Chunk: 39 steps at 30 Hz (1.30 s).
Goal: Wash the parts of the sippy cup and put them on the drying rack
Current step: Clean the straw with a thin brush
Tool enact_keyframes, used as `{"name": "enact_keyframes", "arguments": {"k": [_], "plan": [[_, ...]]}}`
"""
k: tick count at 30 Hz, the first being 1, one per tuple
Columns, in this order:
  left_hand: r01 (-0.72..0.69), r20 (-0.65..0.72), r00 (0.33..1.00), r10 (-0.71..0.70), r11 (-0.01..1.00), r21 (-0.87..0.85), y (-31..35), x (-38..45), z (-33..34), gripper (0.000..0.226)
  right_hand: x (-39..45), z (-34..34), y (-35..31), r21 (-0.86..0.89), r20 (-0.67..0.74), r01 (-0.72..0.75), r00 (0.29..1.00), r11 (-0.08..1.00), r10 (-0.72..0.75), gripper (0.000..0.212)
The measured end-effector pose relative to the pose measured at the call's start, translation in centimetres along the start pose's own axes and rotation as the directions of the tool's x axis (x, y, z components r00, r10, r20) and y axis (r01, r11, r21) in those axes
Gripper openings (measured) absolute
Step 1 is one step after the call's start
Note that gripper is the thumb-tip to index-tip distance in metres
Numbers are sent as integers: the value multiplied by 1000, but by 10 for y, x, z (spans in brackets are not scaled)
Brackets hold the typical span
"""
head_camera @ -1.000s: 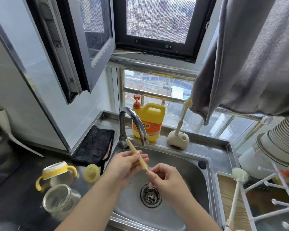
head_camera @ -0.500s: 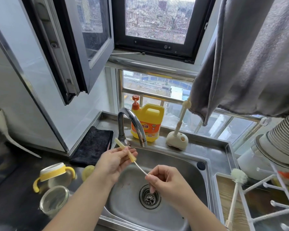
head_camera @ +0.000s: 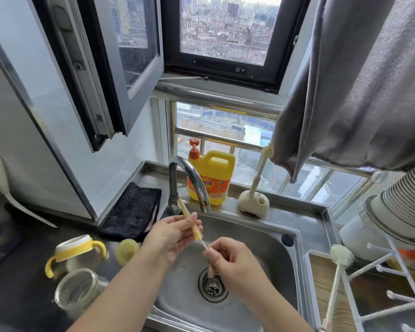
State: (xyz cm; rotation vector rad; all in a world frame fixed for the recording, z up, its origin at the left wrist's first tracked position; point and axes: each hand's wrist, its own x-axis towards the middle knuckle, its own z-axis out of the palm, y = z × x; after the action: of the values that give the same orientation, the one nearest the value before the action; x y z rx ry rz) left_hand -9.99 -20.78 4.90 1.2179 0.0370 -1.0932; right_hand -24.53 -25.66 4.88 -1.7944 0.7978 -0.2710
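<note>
Since half a second ago, the left hand (head_camera: 175,232) slid the straw (head_camera: 189,219) back down onto the thin brush (head_camera: 203,244) pinched by the right hand (head_camera: 228,257). Both hands grip over the sink (head_camera: 261,238). The cup (head_camera: 76,254) and jar (head_camera: 77,289), left of them on the worktop (head_camera: 15,283), seem unwashed; the rack (head_camera: 369,295) holds no cup parts.

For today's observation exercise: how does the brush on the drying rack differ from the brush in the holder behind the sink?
The brush on the drying rack leans tilted with a round, fluffy white head; the brush in the holder stands nearly upright, its head slimmer and cream. The first rests among the rack's pegs, the second in a rounded cream base. Both have long, thin, pale handles, heads upward.
</note>
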Motion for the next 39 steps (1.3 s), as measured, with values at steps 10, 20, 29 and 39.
{"name": "enact_keyframes", "arguments": {"k": [10, 20, 29, 39], "plan": [[-52, 47, 998, 49, 996, 68, 0, -2, -1, 5, -3, -1, -2, 8, 21, 1, 1000, 1000, -1, 14], [-59, 61, 997, 55, 996, 62, 0, -8, 3, 6, -2, -2, -3, 7, 19, 7, 1000, 1000, -7, 14], [-65, 106, 993, 56, 994, 83, -5, -14, 6, 8, 0, 0, -6, 11, -17, -30, 999, 999, 30, 16], [-22, 155, 988, 12, 998, 63, -2, -18, 3, 10, -3, 2, -7, 30, -9, -39, 999, 999, 39, 14]]}}
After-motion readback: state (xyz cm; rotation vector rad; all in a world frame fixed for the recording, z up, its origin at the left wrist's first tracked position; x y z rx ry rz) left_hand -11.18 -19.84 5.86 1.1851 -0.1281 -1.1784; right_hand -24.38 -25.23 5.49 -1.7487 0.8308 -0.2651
